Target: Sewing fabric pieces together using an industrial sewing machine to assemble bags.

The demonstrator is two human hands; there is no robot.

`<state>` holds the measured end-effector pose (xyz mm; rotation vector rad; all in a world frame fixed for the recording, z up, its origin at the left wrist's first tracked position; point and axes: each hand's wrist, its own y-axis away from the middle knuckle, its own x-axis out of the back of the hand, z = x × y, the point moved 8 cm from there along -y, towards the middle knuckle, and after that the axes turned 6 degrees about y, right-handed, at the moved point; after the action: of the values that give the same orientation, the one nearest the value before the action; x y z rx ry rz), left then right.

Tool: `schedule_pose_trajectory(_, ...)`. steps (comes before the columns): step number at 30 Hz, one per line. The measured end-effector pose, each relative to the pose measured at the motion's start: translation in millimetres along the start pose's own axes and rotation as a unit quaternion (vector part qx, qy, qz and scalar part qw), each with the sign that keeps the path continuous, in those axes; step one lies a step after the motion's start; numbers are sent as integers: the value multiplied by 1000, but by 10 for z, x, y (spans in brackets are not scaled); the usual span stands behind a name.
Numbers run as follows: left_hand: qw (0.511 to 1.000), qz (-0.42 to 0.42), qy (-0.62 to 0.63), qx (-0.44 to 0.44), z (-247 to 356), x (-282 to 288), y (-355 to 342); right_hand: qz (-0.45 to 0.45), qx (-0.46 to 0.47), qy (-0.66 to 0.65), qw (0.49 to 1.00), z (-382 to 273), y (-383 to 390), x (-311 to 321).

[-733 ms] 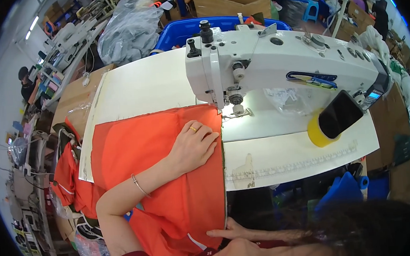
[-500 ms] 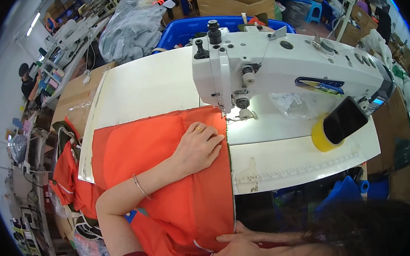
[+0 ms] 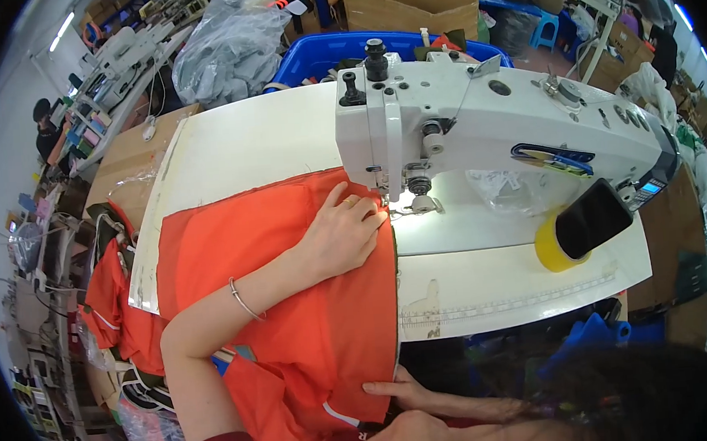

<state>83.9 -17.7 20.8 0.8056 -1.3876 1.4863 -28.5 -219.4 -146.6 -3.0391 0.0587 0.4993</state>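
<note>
Left hand palm-down — right hand nearer body

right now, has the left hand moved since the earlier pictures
Yes: judged against the sewing machine, the left hand on the orange cloth has moved forward, away from the person's body and closer to the machine's sewing end.

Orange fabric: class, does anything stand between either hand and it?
Nothing visible does. The left hand lies palm-down directly on the orange fabric, close to the sewing machine; the right hand touches the fabric near its lower right edge.
</note>
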Motion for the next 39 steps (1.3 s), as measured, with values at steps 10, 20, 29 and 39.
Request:
schedule_pose_trajectory(10,799,443,64,401,-227,1195,2833,94,64,318,941,-126,409,305)
schedule_pose_trajectory(20,646,397,493,426,-983,10,4421,153,309,747,568,-985,269,85)
schedule_pose_trajectory(29,696,399,199,563,-833,2179,4406,124,414,682,590,-1540,244,-322)
schedule_pose_trajectory(39,799,302,159,496,-1262,2759,3043,168,401,604,668,-1506,88,-356)
